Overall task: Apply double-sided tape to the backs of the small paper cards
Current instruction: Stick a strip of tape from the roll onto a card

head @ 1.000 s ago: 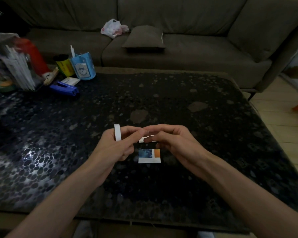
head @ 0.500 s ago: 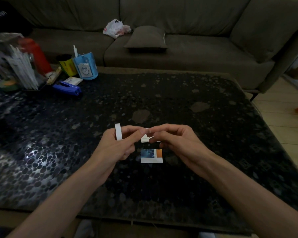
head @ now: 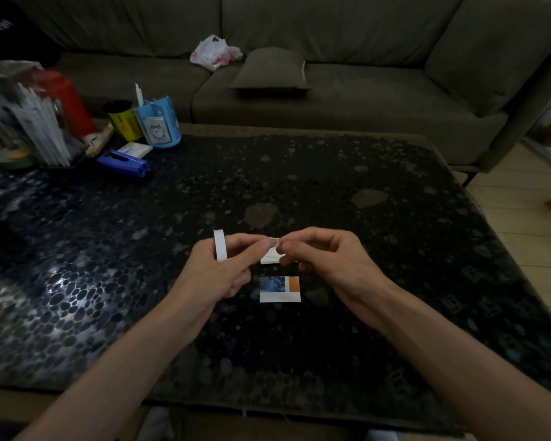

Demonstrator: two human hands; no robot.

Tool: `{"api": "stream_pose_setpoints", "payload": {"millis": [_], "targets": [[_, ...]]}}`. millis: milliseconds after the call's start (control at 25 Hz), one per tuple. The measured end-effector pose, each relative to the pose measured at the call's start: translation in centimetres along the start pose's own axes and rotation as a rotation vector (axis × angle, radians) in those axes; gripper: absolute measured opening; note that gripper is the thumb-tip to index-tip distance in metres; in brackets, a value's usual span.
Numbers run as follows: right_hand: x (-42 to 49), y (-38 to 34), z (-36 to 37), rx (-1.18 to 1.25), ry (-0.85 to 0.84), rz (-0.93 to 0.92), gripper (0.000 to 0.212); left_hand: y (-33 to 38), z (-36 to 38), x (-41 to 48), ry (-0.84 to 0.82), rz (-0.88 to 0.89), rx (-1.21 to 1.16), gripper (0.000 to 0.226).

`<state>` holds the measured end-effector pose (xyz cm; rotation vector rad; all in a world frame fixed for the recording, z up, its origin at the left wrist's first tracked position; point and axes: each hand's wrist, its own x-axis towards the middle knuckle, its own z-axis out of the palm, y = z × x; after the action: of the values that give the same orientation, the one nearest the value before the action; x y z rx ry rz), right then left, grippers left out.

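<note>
Your left hand (head: pixel 217 275) is curled, thumb & forefinger pinched together. Their tips meet your right hand (head: pixel 328 259) in mid-air over the table (head: pixel 379 265). The tape roll (head: pixel 220 245) stands on edge at the top of the left hand w/ the fingers curled by it. Can't tell if it's slipped over a finger or just gripped.

Right hand: fingers curled in, thumb & forefinger pinching the small white card (head: pixel 271 257). It hangs just below the fingertips, blank face toward you. A clearish bit of tape strip (head: pixel 275 241) shows right where the two pinches meet, at the card's top edge. Stuck down or not, can't tell.

Just nearer you, between the wrists, the printed card (head: pixel 280 289) lies flat on the dark pebbled tabletop. It's blue & orange side up w/ a white margin, apart from both hands.

Far left corner of the table has the clutter: blue stapler (head: pixel 123 162), blue cup (head: pixel 158 122), yellow can (head: pixel 123 120), red bottle (head: pixel 67 100), a clear holder of white sticks (head: pixel 42 132) and a green roll (head: pixel 13 159). That's all well apart from your hands.

Behind the table is the sofa (head: pixel 379 100), w/ a cushion (head: pixel 269 70) on the seat & a plastic bag (head: pixel 215 52) beside it.
</note>
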<state>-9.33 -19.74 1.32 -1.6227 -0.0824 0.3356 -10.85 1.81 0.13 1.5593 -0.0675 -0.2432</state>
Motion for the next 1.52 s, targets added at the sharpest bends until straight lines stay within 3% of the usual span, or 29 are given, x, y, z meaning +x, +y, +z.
{"api": "stream_pose_setpoints", "payload": {"millis": [240, 1280, 1520], "targets": [[-0.24, -0.07, 0.42, 0.001, -0.115, -0.005, 0.03, -0.3, -0.16, 0.2, -0.005, 0.008, -0.008, 0.044], [-0.07, -0.17, 0.32, -0.098, 0.084, -0.002, 0.008, 0.06, -0.05, -0.21, -0.029, -0.01, 0.019, 0.042], [0.51, 0.41, 0.83, -0.226, 0.229, -0.029, 0.007, -0.44, 0.48, 0.28, -0.034, -0.047, 0.069, 0.022]]}}
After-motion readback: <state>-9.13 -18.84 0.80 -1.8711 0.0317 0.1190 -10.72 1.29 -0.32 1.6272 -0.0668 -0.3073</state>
